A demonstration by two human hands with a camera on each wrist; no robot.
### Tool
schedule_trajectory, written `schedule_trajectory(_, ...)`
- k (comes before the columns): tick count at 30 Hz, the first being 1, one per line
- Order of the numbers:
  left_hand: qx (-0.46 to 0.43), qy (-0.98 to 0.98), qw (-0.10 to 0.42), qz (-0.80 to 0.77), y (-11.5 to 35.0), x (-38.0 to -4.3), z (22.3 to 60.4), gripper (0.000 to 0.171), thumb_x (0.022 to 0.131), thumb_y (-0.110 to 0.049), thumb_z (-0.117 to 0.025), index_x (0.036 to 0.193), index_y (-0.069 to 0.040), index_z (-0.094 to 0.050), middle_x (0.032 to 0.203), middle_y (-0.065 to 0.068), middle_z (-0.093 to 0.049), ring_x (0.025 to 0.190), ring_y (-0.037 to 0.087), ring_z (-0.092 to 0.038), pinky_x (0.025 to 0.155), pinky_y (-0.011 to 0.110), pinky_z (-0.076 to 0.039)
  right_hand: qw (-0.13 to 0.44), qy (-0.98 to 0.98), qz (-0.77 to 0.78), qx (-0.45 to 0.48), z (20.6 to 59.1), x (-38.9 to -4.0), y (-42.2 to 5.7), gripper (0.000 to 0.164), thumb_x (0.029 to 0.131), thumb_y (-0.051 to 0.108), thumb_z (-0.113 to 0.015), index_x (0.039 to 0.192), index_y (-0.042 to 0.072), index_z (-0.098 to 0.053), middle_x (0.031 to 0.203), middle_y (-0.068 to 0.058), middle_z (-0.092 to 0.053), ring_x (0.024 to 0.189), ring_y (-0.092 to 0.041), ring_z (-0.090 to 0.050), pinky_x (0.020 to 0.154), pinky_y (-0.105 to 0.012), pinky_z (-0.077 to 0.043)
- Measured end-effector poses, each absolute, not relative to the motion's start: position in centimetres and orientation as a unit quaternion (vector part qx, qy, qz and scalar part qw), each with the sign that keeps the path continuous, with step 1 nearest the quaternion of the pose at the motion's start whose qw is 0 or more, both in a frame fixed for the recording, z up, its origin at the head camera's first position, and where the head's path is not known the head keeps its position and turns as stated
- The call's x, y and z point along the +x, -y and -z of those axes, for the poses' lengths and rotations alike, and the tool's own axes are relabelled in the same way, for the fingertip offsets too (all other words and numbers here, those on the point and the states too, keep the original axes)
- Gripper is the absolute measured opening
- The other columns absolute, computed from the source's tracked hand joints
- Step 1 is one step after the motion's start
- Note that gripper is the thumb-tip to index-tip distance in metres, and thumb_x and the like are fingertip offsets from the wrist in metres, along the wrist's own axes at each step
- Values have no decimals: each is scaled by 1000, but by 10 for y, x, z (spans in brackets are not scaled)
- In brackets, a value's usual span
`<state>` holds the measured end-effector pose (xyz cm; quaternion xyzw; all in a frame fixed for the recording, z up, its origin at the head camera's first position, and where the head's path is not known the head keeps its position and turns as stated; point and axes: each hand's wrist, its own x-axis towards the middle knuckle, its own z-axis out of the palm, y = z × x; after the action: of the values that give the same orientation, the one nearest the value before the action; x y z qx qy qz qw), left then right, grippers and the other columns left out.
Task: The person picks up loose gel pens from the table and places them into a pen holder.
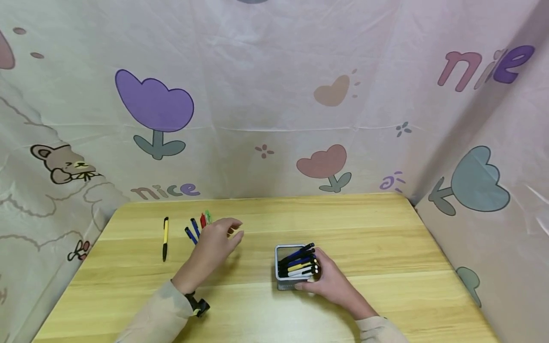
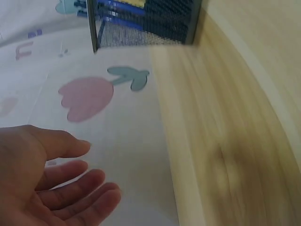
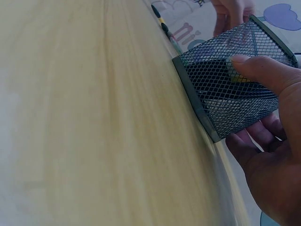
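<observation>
Centrally on the wooden table (image 1: 240,314), a mesh pen holder (image 1: 285,286) is grasped by the right hand (image 1: 332,283), with the thumb pressed to its near side and the fingers wrapped around its right and far sides. Inside the holder, a bunch of pens (image 1: 300,263) is held at a slant, their upper ends leaned over the right-hand rim towards that hand; blue, yellow, white and black parts can be seen among them. Nothing is gripped by the left hand (image 1: 218,242), which is raised to the left of the holder, well apart from it, its fingers loosely bent and parted from the thumb. Beyond that hand, two blue pens (image 1: 192,235), a red pen (image 1: 203,221) and a green pen (image 1: 208,217) are partly covered from view, so their lower ends cannot be made out. Farther left, a yellow pen (image 1: 165,239) with black ends is laid by itself on the tabletop. At the left wrist, a black strap (image 1: 198,305) is worn beside a pale sleeve (image 1: 156,317). Behind the table, a pale cloth (image 1: 240,95) is hung, printed with tulips, a bear and the word "nice".
</observation>
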<state>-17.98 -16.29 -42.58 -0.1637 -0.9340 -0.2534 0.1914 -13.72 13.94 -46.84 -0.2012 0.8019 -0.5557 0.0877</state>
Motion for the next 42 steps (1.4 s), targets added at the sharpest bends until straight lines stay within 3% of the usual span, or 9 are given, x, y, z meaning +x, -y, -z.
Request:
schedule_trajectory(7, -99, 951, 160, 244, 190, -182, 428, 28, 84, -21, -71, 105, -4, -67, 88, 10, -70, 69, 18, -63, 56, 32, -54, 86, -804, 553, -199, 468, -137, -139, 69, 65, 14, -86, 123, 14, -49, 116, -3, -54, 100, -15, -58, 87, -33, -51)
schedule_trajectory(13, -65, 954, 157, 246, 212, -182, 432, 25, 82, -17, -71, 102, -2, -67, 82, 10, -68, 61, 14, -59, 46, 25, -49, 83, -809, 547, -200, 469, -137, -139, 69, 65, 16, -86, 123, 15, -50, 116, -2, -54, 100, -15, -58, 87, -33, -50)
schedule_trajectory(18, -38, 957, 144, 251, 227, -182, 431, 23, 83, -16, -69, 99, 0, -67, 87, 14, -69, 54, 11, -55, 41, 24, -44, 81, -808, 548, -201, 469, -137, -139, 68, 65, 15, -86, 123, 14, -50, 116, -2, -55, 100, -15, -58, 87, -34, -51)
schedule_trajectory(27, 2, 968, 120, 220, 250, -185, 441, 29, 86, -19, -67, 101, 5, -66, 79, 10, -67, 50, 11, -50, 52, 34, -47, 84, -803, 554, -203, 470, -137, -139, 68, 65, 15, -86, 123, 13, -50, 116, -2, -55, 100, -16, -58, 87, -34, -51)
schedule_trajectory(32, 9, 971, 106, 216, 260, -186, 448, 27, 85, -17, -67, 98, 7, -66, 74, 9, -66, 46, 11, -46, 50, 34, -44, 85, -799, 559, -204, 470, -137, -140, 68, 65, 14, -86, 123, 12, -50, 117, -3, -55, 101, -17, -58, 87, -33, -51)
schedule_trajectory(36, 29, 972, 75, 222, 264, -188, 453, 22, 87, -17, -65, 74, 1, -62, 54, 1, -52, 41, 10, -37, 42, 27, -35, 88, -795, 564, -205, 470, -137, -139, 68, 66, 13, -86, 123, 11, -49, 117, -4, -55, 101, -19, -58, 87, -34, -51)
schedule_trajectory(39, 44, 974, 52, 218, 266, -188, 456, 39, 88, -19, -64, 55, -9, -46, 45, -5, -33, 39, 9, -30, 39, 24, -28, 89, -796, 564, -204, 469, -137, -139, 68, 66, 13, -86, 123, 12, -49, 117, -4, -56, 101, -19, -58, 87, -34, -51)
schedule_trajectory(42, 49, 975, 37, 214, 268, -189, 461, 48, 88, -22, -64, 49, -14, -38, 43, -7, -27, 38, 9, -27, 38, 22, -26, 84, -800, 557, -207, 469, -137, -139, 68, 66, 14, -85, 123, 13, -49, 117, -3, -55, 101, -19, -57, 88, -34, -50)
